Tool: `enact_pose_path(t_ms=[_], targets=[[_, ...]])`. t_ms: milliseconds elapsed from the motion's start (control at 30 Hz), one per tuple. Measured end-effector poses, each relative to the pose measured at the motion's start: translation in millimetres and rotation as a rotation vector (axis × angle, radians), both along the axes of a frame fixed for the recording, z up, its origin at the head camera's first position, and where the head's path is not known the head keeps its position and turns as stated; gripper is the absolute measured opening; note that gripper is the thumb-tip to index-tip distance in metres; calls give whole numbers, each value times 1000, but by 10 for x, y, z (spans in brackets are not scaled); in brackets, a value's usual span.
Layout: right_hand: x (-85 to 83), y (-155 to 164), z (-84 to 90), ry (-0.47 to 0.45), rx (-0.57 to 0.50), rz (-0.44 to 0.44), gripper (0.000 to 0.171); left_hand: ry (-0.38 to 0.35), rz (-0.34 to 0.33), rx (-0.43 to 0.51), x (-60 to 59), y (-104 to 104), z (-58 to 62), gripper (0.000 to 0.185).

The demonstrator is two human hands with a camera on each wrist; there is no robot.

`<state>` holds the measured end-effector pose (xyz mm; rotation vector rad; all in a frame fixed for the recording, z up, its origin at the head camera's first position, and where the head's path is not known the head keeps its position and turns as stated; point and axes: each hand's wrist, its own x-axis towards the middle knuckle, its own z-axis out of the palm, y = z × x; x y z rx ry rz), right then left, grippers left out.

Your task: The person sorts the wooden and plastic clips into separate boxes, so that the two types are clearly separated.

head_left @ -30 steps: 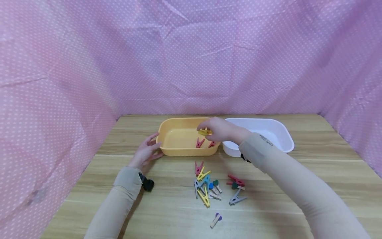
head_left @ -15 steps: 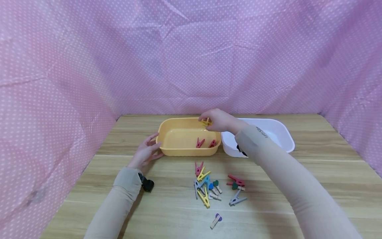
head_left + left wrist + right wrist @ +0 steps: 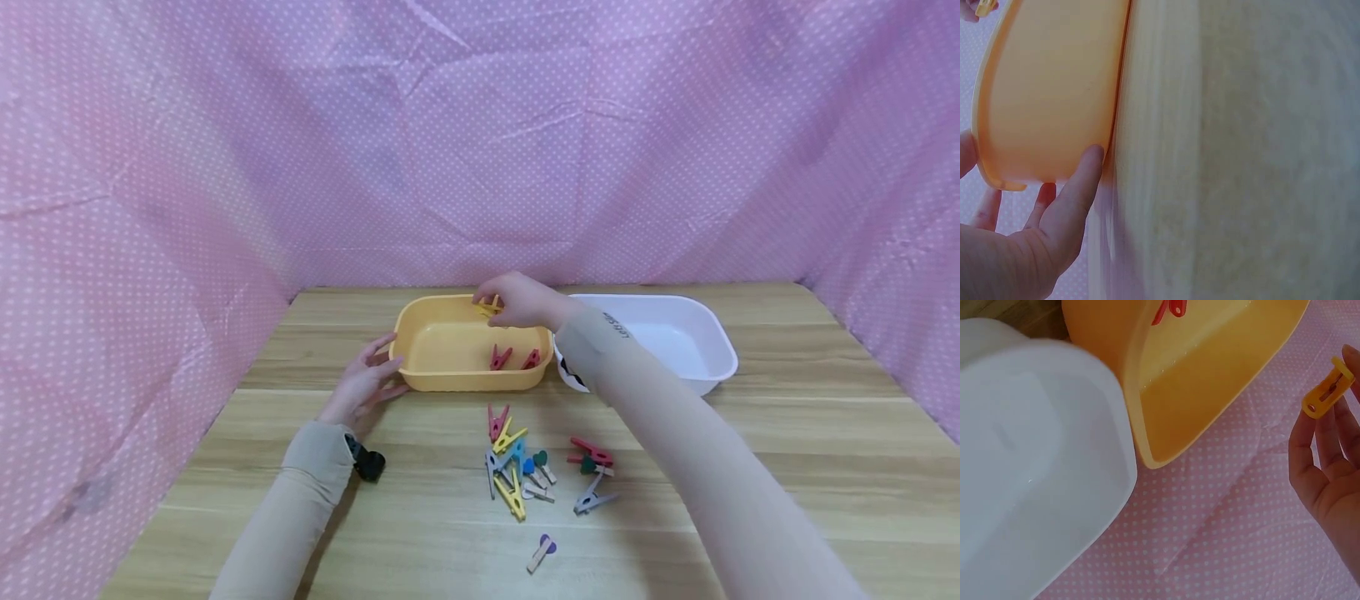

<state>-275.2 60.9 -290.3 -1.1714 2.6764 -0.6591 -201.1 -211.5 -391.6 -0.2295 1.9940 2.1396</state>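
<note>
Right hand (image 3: 525,302) shifted left, yellow clothespin (image 3: 487,308) level

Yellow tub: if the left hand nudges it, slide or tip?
The yellow tub probably slides: it looks like thin, light plastic, wide and low on smooth wood, holding only two red pegs. It likely resists tipping. The left hand touches its end wall, which may flex slightly.

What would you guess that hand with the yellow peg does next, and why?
Probably lower and let go. The right hand pinches a yellow clothespin above the yellow tub, where two red clothespins already lie, and the left hand steadies the tub's end.
</note>
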Motion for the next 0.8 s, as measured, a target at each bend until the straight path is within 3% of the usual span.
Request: enact_pose_path(t_ms=[233,500,800], targets=[[-15,-150,-80,-13,-4,11,37,-10,6,-1,-6,1,8,61],[-27,-208,-218,-40,80,-19,35,-10,10,-1,-23,7,21,60],[-2,-297,-349,-37,64,-7,36,-18,9,0,-2,-2,8,60]])
